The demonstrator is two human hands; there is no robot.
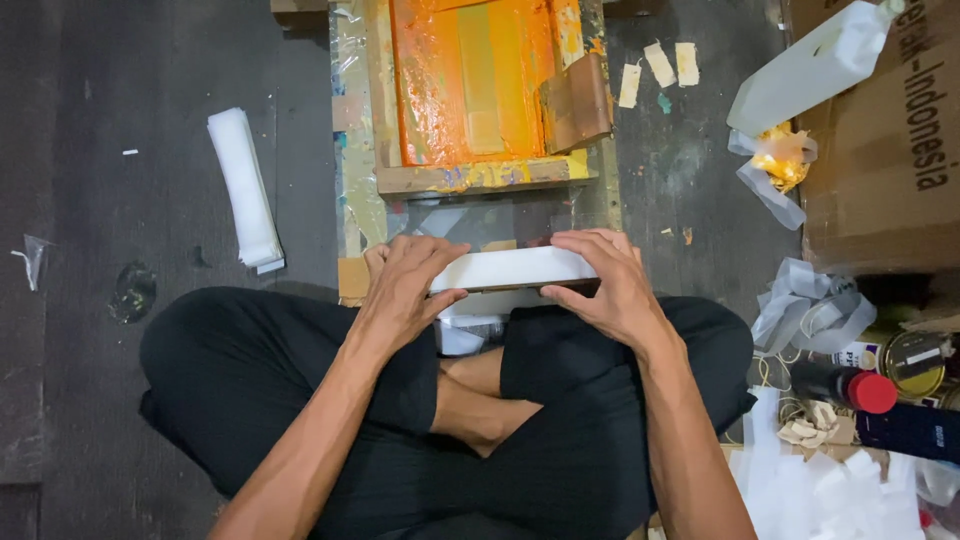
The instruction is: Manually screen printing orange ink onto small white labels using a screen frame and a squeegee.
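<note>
The person sits cross-legged on a dark floor [120,380], both hands grasping 1 flat white rectangular stack of sheets [512,268] held level just above the knees. The left hand [405,285] wraps the stack's left end, fingers over the top and thumb along the near edge. The right hand [605,285] clasps the right end the same way.

Just beyond the stack lies a wooden printing frame coated in orange ink [470,90], with a brown squeegee block [577,102] resting on its right side. To the left, well apart, lies 1 long white bundle of folded plastic [245,190].

At the upper right stands a large brown cardboard box with dark lettering on its side [885,150], and a white plastic jug [810,65] leans against it. 3 small cream tape strips [658,68] stick to the floor near the frame. At the right edge sit a dark can with a red cap [850,385] and a round tin with a gold lid [915,362], beside crumpled white plastic strips [810,310].
</note>
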